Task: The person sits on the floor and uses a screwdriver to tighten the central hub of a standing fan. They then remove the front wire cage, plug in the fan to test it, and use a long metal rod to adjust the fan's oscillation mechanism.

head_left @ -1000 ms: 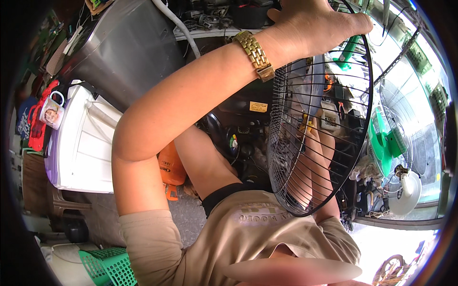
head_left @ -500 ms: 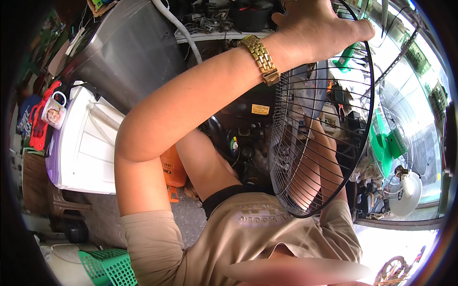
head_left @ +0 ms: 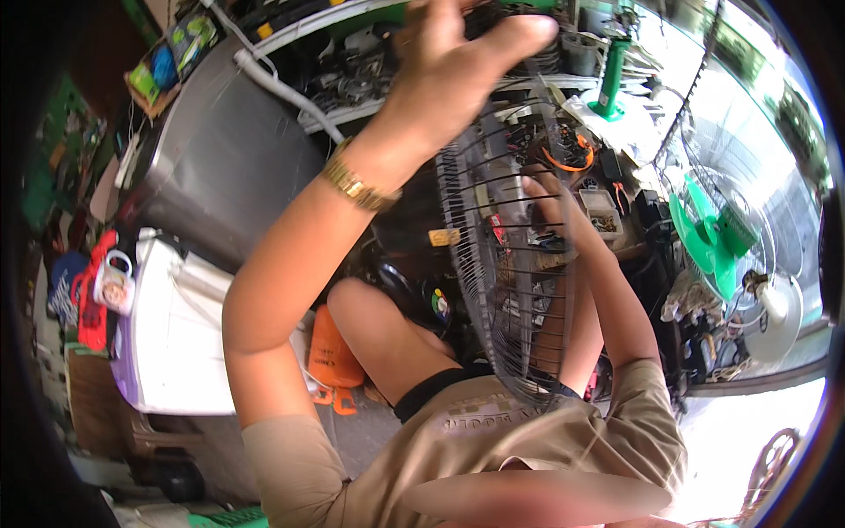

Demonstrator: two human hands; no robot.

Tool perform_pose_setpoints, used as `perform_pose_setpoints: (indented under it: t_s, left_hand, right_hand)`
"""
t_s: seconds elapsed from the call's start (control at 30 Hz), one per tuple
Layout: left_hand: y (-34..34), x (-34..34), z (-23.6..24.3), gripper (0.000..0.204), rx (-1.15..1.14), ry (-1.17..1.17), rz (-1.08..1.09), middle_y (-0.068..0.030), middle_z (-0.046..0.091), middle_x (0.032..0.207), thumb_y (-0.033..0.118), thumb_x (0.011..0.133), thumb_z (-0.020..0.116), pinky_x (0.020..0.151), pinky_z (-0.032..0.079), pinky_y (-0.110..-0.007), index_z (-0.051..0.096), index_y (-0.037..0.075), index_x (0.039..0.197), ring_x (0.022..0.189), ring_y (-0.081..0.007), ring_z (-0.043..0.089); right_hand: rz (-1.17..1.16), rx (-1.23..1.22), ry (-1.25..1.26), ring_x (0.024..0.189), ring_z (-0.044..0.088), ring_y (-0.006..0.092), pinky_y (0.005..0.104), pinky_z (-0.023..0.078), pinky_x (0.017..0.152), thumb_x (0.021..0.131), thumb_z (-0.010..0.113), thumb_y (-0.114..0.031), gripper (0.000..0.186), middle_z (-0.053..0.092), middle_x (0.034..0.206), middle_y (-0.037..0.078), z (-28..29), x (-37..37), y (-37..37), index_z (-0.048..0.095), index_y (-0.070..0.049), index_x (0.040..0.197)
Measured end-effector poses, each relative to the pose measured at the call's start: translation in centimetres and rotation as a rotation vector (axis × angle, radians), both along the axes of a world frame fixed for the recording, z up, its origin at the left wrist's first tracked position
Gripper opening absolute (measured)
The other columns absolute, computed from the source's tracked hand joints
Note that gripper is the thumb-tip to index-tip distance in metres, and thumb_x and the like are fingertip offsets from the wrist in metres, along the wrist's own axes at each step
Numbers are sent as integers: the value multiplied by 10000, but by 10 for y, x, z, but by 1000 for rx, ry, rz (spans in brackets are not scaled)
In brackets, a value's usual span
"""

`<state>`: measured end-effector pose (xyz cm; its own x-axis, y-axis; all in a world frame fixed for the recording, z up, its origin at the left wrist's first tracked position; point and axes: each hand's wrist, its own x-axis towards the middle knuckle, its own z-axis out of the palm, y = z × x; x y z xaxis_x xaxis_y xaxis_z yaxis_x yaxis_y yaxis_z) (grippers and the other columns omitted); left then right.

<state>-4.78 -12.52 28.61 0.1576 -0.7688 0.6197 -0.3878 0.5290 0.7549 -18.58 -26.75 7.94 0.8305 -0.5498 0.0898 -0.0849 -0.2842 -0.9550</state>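
Observation:
A black wire fan grille (head_left: 506, 290) stands on edge in front of my chest, tilted and smeared by motion. My left hand (head_left: 453, 75), with a gold watch (head_left: 359, 183) on the wrist, is raised at its upper end. The hand grips the upper rim, thumb stretched out to the right, while some fingertips leave the picture at the top. My right hand (head_left: 553, 204) lies behind the wires, its fingers partly covered and blurred. Whether it touches the grille or holds anything does not show.
A worktop beyond the grille bears a small parts tray (head_left: 603, 211) and a green stand-like post (head_left: 611, 79). Green fan blades (head_left: 704, 238) are at right. To the left are a white container (head_left: 189, 339), a picture mug (head_left: 114, 286) and a large grey panel (head_left: 238, 158). An orange object (head_left: 333, 352) sits beside my leg.
My left hand and the grille have swung leftward, and the grille now appears more edge-on. My right hand shows higher behind the wires. The view has shifted, revealing more of the worktop.

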Motion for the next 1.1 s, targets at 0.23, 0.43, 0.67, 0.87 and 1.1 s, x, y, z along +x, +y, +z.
perform_pose_setpoints:
  t_s: [0.23,0.43,0.67,0.87,1.1]
  left_hand:
    - [26,-7,-8,627,19,90,192,-76,451,1178,342,833,663,1008,339,-293,410,-36,1264,1095,-124,457]
    - [29,-6,-10,616,45,89,220,-71,461,1176,339,840,652,1007,332,-295,404,-21,1273,1086,-116,460]
    - [21,15,-16,558,20,48,160,-50,468,1172,322,854,633,992,328,-275,430,-8,1255,1082,-111,451]
    - [23,15,-17,558,11,55,144,-43,468,1170,318,856,636,986,332,-273,423,-4,1259,1067,-101,455]
    - [27,-9,-13,569,21,94,188,-57,466,1174,311,857,644,983,332,-271,408,-1,1271,1060,-96,456]
  right_hand:
    - [49,-179,-253,627,495,50,218,418,494,952,577,-226,227,550,776,17,-7,15,4,521,-7,974]
    - [121,-93,-310,657,497,34,222,429,547,934,604,-171,179,532,767,-10,-12,9,7,534,-9,959]
    - [241,-508,-496,935,551,217,335,431,816,847,659,-112,226,557,961,97,-15,3,-6,560,-21,1029]
    - [238,-380,-455,1267,388,309,382,304,1046,793,678,-428,645,406,1315,163,-18,2,1,481,-45,1273]
    - [350,-222,-363,1357,293,303,409,246,1100,711,675,-642,1065,295,1449,185,-19,3,8,222,-24,1451]
